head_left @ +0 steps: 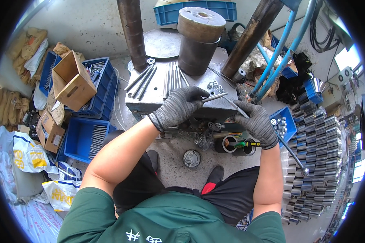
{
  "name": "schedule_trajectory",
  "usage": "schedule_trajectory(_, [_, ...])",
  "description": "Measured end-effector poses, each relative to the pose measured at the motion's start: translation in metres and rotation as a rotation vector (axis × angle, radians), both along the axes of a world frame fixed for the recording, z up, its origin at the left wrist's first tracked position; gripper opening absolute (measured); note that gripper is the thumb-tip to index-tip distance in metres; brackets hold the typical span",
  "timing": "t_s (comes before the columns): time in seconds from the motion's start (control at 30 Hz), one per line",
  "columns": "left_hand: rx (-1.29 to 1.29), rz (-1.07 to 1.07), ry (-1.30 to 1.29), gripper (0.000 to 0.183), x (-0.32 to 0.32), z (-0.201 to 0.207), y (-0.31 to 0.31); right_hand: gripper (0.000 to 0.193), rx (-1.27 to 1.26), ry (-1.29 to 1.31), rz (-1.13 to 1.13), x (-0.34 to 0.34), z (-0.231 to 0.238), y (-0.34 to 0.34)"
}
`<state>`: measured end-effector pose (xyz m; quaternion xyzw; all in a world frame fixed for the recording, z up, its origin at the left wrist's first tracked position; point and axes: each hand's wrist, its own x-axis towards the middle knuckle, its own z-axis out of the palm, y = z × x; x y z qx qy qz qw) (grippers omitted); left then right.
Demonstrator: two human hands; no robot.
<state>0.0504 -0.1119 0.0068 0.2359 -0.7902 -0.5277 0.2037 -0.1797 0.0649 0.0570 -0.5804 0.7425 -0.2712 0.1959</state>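
Observation:
My left hand, in a grey knit glove, is closed around a short metal rod whose tip points right over the steel bench's front edge. My right hand, gloved alike, grips a thin metal bar that angles up toward that tip. A rod with a ball end shows below my right hand; whether it is the same piece as the bar I cannot tell. Just beyond my hands, upright rows of metal rods and small metal parts lie on the steel bench.
A heavy steel cylinder stands between two dark posts. Blue bins and a cardboard box are at left. Stacked metal sleeves fill the right, near a blue tray. A tub sits between my feet.

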Motion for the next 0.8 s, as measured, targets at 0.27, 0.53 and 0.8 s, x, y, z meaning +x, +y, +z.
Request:
schedule_trajectory(0.27, [-0.101,-0.146,0.087,0.034,0.002,-0.004,0.005,0.046,0.137,-0.099,0.146,0.019,-0.003,-0.005])
schedule_trajectory(0.53, [0.579,-0.146,-0.031,0.030,0.003,0.002,0.005,0.048,0.100,-0.120,0.211,0.020,-0.007,-0.006])
schedule_trajectory(0.8, [0.887,-0.262,0.174,0.039,0.003,-0.009,0.000,0.046,-0.001,-0.132,0.212,0.016,-0.015,-0.005])
